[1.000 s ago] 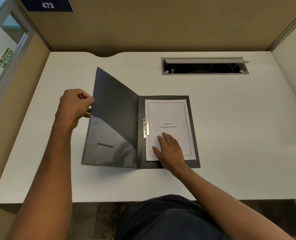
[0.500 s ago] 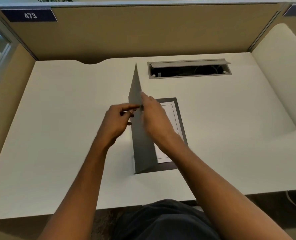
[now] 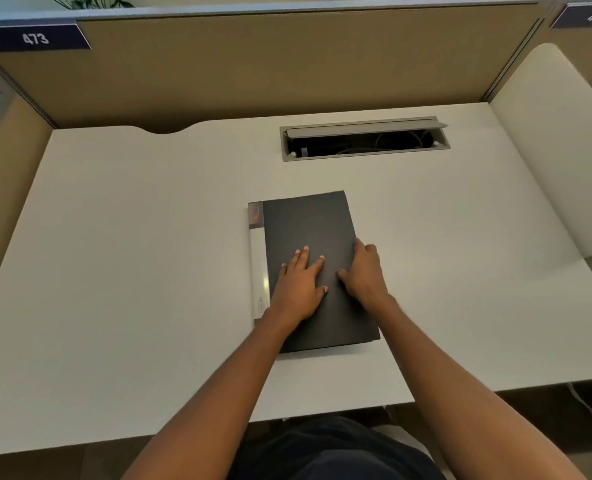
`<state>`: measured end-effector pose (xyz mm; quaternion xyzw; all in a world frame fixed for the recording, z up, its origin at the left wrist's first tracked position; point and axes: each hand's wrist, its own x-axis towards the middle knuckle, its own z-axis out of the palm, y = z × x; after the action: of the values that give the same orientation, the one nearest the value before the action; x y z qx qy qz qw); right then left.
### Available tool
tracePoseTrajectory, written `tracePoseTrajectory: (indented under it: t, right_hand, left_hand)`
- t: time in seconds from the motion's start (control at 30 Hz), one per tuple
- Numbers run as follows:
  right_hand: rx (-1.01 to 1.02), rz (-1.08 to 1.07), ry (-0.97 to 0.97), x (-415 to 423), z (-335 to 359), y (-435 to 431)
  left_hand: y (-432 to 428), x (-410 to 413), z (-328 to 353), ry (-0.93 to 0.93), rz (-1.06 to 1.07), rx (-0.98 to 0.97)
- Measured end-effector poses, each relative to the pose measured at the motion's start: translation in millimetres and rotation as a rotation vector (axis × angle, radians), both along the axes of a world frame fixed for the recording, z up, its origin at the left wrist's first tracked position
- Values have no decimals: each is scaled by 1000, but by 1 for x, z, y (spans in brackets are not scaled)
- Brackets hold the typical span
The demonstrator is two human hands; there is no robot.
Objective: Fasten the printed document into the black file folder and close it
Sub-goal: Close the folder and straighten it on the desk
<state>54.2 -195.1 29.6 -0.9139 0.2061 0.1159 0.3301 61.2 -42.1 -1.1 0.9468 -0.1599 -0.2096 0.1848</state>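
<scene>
The black file folder [image 3: 308, 223] lies shut and flat on the white desk [image 3: 131, 271], with a pale label strip along its spine at the left. The printed document is hidden inside it. My left hand [image 3: 299, 284] rests palm down on the cover, fingers spread. My right hand [image 3: 365, 271] lies at the folder's right edge, fingers curled over that edge and thumb on the cover.
A grey cable hatch [image 3: 363, 138] stands open in the desk behind the folder. Tan partition walls [image 3: 287, 64] enclose the desk at the back and left. A white divider [image 3: 547, 150] rises at the right.
The front cover swung from open at the left, through upright, down onto the document. Both hands moved onto the shut folder. The camera view shifted too.
</scene>
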Motion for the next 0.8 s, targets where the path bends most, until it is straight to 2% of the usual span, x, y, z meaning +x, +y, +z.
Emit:
tracePoseTrajectory:
  t: [0.27, 0.43, 0.53, 0.8]
  right_hand:
    - [-153, 108, 46, -9, -29, 3]
    - [-358, 232, 31, -21, -35, 6]
    - [-376, 325, 29, -28, -39, 13]
    - [-403, 371, 73, -34, -46, 19]
  left_hand:
    - [-15, -8, -20, -21, 6, 140]
    - [-17, -8, -22, -14, 18, 143]
    - [-16, -8, -21, -24, 46, 99]
    - [20, -13, -17, -171, 393, 28]
